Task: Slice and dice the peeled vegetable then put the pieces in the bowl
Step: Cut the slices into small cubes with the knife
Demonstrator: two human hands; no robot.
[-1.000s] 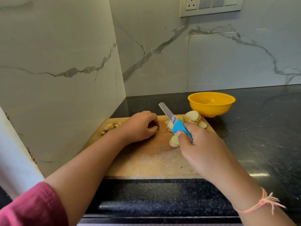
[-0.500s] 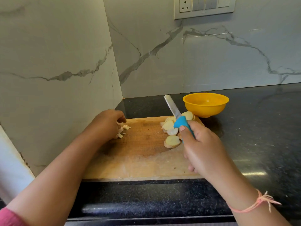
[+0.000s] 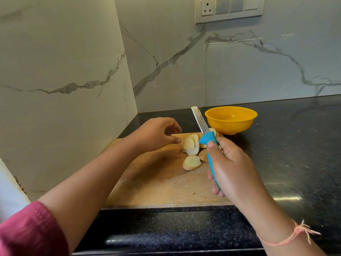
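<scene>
While the slices [image 3: 191, 146] lay undiced near the far right corner of the cutting board [image 3: 156, 182] and the bowl [image 3: 230, 124] looked empty, the right hand [image 3: 232, 170] clutched the knife [image 3: 203, 126]; the left hand [image 3: 155, 133] hovered beside them, fingers loose.

Views: one, a wide-angle camera worn on the person's head.
Position: above the near side of the cutting board [image 3: 156, 182], over the front edge of the counter [image 3: 295, 145].
Facing: forward and down, past the board toward the wall corner behind it.
Nearness: close. Both forearms come in from the bottom edge, and the left hand [image 3: 155, 133] and the right hand [image 3: 232, 167] with the knife [image 3: 204, 132] are over the board.
Framing: the board sits just below the middle of the frame.
Left of board: the side wall [image 3: 55, 89] fills that part of the frame.
Beyond board: the bowl [image 3: 230, 124] is just past the far right corner, and the socket plate [image 3: 230, 10] is high at the top edge.
Right of board: the counter runs out of frame.
</scene>
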